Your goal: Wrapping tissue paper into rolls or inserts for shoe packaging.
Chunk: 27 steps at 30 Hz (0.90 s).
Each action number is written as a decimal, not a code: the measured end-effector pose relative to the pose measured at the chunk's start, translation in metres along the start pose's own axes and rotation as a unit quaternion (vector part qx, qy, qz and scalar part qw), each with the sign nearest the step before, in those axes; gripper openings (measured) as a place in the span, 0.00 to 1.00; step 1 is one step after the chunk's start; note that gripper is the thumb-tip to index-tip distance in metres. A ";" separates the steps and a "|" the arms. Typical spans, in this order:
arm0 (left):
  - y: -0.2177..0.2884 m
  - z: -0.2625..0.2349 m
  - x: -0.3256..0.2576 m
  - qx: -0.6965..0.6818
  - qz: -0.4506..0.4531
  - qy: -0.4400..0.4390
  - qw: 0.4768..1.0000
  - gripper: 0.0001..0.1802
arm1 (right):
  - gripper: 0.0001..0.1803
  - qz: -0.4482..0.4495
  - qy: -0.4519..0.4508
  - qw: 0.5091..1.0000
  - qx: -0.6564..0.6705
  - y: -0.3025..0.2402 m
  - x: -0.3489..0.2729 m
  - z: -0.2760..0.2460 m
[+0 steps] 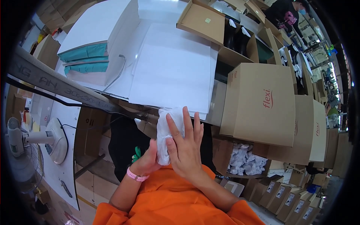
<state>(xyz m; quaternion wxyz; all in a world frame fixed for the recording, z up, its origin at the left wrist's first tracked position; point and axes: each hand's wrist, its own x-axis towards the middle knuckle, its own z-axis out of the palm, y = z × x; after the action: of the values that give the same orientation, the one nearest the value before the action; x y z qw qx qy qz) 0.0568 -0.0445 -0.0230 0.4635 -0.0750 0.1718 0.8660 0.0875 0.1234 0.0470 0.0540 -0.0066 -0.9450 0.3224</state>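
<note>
1. Hands: we see the left hand [147, 162] at the lower left edge of a white paper bundle [162, 137], thumb raised alongside it. Its fingers are hidden, so we cannot tell how far they close.
2. We see the right hand [187, 148] laid over the bundle, palm down, fingers straight and slightly spread, not curled around it.
3. Bundle position: it is between the two hands, in front of the orange shirt [176, 198], its upper end near the stacked white sheets [172, 67]. We cannot tell whether they touch.
4. Counter [150, 11]: it carries the sheets and, to their left, a tall white stack with teal wrapping [86, 60].
5. Right side: we note a closed brown box [258, 105] near the sheets. Behind it, black boots [231, 39] stand in an open carton, white paper protruding from their tops.
6. Below the brown box, we find crumpled white paper [245, 159] filling another carton.
</note>
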 end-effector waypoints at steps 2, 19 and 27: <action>0.008 0.015 0.004 0.353 0.095 -0.041 0.930 0.52 | 0.32 0.007 -0.004 1.000 0.001 0.000 0.002 0.002; -0.008 0.021 -0.009 0.273 -0.121 -0.049 0.953 0.44 | 0.32 0.252 -0.193 0.695 0.645 0.062 0.010 -0.040; -0.018 0.012 -0.021 0.134 -0.104 -0.007 0.985 0.42 | 0.36 -0.085 -0.136 0.920 0.357 0.049 -0.010 -0.051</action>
<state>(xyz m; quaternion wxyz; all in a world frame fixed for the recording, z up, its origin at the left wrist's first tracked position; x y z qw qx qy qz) 0.0841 -0.0471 -0.0102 0.5584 -0.0236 0.2738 0.7827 0.1021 0.1931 0.0563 -0.0486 0.1376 -0.7623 0.6305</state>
